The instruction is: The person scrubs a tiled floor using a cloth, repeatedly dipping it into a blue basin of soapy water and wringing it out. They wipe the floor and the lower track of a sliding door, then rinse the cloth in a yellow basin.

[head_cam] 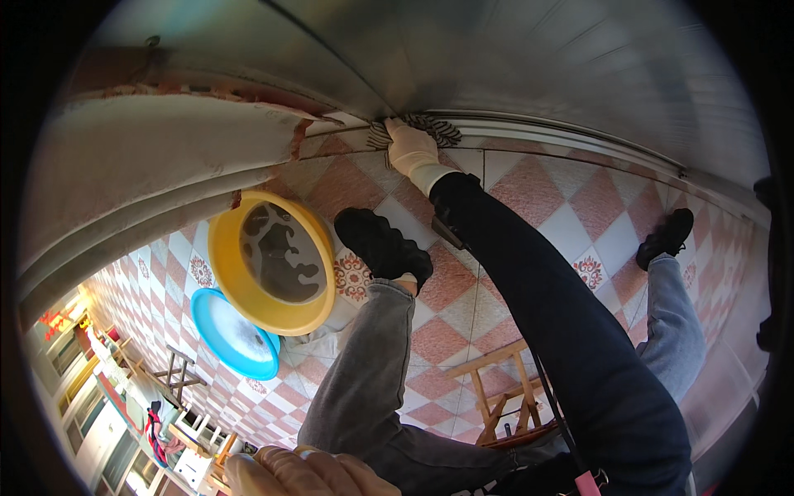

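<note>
My right hand, in a pale glove, holds a bunched black-and-white striped cloth. The cloth lies against the foot of a shiny panel, at the left end of a pale metal track along the floor. Cloth sticks out on both sides of the fingers. My left hand, also gloved, is at the bottom edge with its fingers bent and side by side. Its palm and wrist are out of view, so anything in it is hidden.
Left of my shoe stands a yellow basin of murky, sudsy water. A blue basin with white foam sits against it. A wooden stool is below me on the tiled floor. Furniture and cloths lie far left.
</note>
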`<state>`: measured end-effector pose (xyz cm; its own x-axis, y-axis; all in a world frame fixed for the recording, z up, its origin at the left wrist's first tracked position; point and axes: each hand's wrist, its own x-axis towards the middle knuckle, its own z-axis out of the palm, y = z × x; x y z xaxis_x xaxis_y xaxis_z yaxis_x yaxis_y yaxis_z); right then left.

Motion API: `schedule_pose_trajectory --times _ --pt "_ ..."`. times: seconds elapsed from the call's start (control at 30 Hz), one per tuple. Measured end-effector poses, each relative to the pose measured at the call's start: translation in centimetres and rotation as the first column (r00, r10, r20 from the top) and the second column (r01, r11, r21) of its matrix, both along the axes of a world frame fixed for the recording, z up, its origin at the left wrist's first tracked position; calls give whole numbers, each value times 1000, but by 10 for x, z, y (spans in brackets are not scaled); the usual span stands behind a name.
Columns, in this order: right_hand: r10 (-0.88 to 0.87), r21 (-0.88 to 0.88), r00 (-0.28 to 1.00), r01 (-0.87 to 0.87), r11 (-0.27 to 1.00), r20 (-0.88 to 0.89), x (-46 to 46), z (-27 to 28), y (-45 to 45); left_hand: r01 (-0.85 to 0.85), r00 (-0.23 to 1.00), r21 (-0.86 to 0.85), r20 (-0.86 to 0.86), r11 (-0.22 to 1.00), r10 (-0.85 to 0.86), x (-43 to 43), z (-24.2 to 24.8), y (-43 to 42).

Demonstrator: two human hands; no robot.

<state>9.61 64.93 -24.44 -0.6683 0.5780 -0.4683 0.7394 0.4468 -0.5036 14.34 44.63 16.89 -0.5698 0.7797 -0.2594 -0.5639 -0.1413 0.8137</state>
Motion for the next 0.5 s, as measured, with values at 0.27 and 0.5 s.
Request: schedule_pose_trajectory --times 0.27,0.5 --pt "152 -46 983 -157 987 -105 35 -18 21 -44 998 -46 35 998 46 11 1 6" --pt "49 77 999 -49 996 3 24 0 7 -73 997 -33 19 997 74 10 -5 1"
